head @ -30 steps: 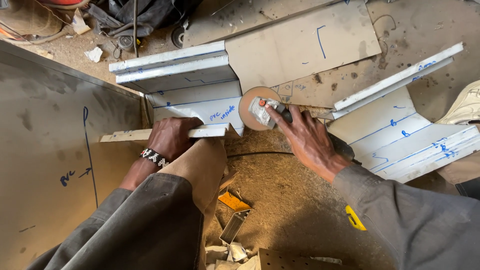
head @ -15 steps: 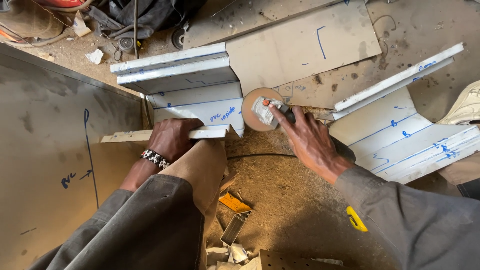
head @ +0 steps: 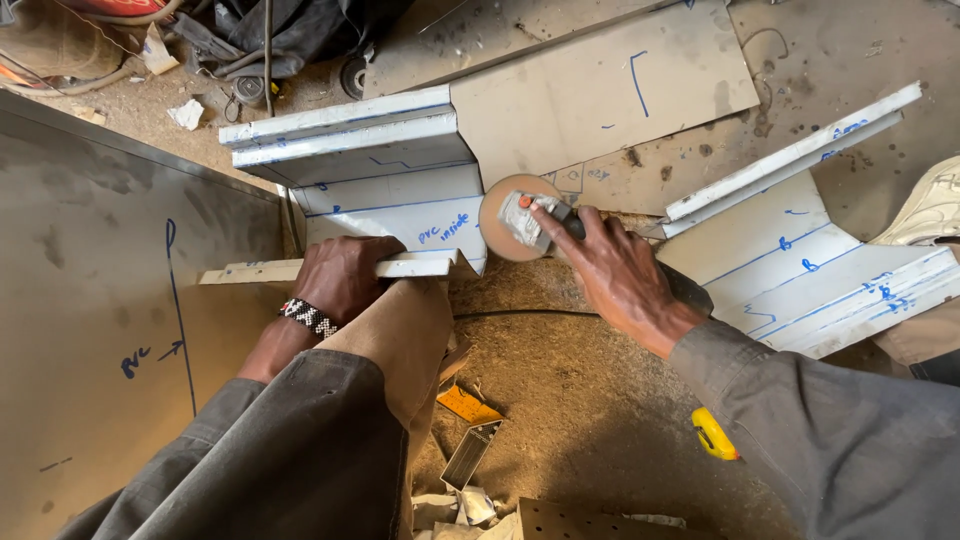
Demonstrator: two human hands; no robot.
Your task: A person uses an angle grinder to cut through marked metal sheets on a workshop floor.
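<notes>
barely anything moved: i see the right hand (head: pixel 625 280) closed on the angle grinder (head: pixel 525 225), disc at the white strip (head: pixel 330 269) end, left hand (head: pixel 345 275) clamped on it by the knee. a kick or slip could reach those fingers.

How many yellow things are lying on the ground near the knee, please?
2: a yellow tool under the right forearm, and a flat orange-yellow piece beside the knee. Others may be hidden.

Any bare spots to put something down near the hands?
Bare floor between the right hand and yellow tool; also the big flat sheet beside the left hand. Crowded around the grinder disc and folded white panels.
</notes>
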